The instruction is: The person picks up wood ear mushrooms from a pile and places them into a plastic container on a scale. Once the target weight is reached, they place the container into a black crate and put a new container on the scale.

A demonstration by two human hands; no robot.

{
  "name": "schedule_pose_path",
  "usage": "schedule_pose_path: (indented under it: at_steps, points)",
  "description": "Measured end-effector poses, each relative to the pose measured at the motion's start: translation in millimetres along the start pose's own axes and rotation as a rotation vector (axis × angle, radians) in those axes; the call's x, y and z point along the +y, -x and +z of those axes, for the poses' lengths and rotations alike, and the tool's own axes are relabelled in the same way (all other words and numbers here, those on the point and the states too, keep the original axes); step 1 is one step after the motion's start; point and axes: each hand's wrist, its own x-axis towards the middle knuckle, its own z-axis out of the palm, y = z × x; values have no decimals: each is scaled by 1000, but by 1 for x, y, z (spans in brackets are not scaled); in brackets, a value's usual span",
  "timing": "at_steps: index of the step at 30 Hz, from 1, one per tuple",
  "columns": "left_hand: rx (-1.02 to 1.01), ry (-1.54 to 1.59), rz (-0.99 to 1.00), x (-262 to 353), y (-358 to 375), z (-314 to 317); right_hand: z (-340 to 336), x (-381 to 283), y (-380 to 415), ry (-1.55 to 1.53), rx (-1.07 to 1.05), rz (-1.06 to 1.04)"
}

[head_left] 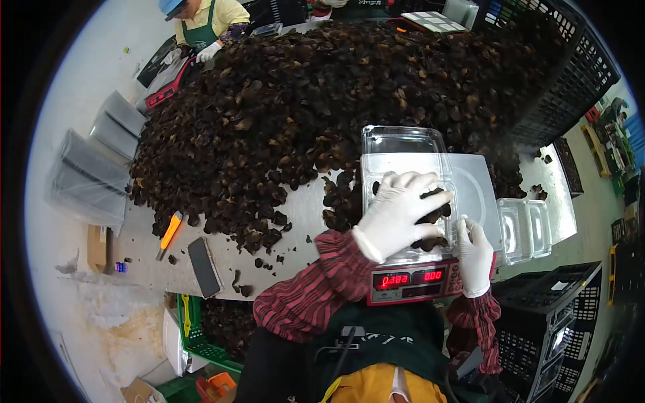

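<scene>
A clear plastic clamshell box (396, 142) lies with its lid folded back on the red-framed digital scale (410, 282), whose red digits are lit. Pieces of wood ear mushroom (430, 243) are in its near half. My left hand (403, 211), in a white glove, rests over these pieces with fingers and thumb spread, dark pieces showing between them. Beside the box's right edge, over the scale's plate (478, 188), is my gloved right hand (475, 258). Its fingers are bent close together, and I cannot tell what is between them.
A large heap of wood ear mushrooms (295, 101) covers the table. A phone (204, 267) and an orange cutter knife (169, 234) lie at left, near stacked clear boxes (91, 178). Another clear box (524, 230) sits right. Black crates (537, 302) stand below. A co-worker (205, 27) works at far left.
</scene>
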Motion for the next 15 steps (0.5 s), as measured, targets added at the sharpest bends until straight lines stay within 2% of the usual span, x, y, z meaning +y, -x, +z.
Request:
schedule_pose_path:
  at_steps: [1,2,5,6,7,8,9,11,13,15]
  points:
    - [104,69,23,0,2,-10,0,4,0,63,23,-89]
    - [133,131,-2,-2,7,-23,-1,5,1,64,21,-87]
    - [390,109,-204,-16,56,-26,-5,-5,2,-12,0,25]
    - [412,85,-306,-19,77,-24,-7,-8,3,-77,8,61]
    - [413,36,-402,-22,103,-17,-7,-11,5,-144,9,97]
    - [332,40,-426,-21,128,-14,-7,-12,5,-115,23,128]
    - [203,-122,-267,-20,151,-10,-6,-11,5,-145,52,134]
    - [134,3,-433,-7,185,11,-7,-11,4,-147,19,147]
    - [-18,-94,-304,-13,223,39,-7,-11,2,-89,18,145]
    - [57,-80,-392,-23,232,44,-5,-8,0,-97,48,131]
